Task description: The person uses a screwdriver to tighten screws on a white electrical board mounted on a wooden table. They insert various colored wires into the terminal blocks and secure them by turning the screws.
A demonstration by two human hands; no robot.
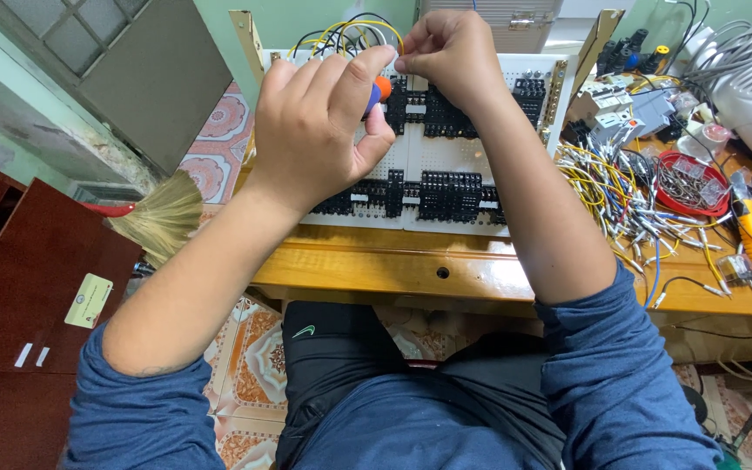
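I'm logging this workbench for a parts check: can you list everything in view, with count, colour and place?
Perforated panel: one, white, upright on the table.
Terminal blocks: several, black, in rows on the panel.
Screwdriver: one, orange and blue handle, in the left hand.
Loose wires: many, yellow, white, blue, right of the panel.
Tray: one, red, on the table's right.
Table: one, wooden.
Broom: one, straw, at the left.
Left hand: gripping the screwdriver.
Right hand: pinching wire at the panel's top.
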